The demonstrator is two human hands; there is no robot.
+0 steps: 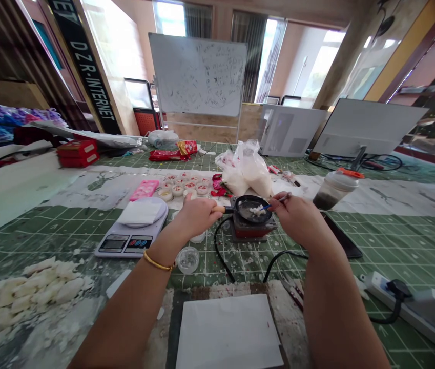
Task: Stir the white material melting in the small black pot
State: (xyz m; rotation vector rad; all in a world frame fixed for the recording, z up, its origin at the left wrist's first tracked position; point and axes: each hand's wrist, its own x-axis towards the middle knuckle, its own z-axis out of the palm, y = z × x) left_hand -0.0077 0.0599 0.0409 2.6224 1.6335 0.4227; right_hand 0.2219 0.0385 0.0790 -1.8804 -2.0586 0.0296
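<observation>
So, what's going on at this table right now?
A person's left hand grips the handle of a small black pan over a small red unit. The right hand holds a thin tool with its tip in the pan, by some white lumps. More white chunks lie at the table's left.

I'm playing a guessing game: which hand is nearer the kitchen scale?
Left. The left hand grips the pan handle, right of the scale; the right hand is farther right, past the pan.
</observation>
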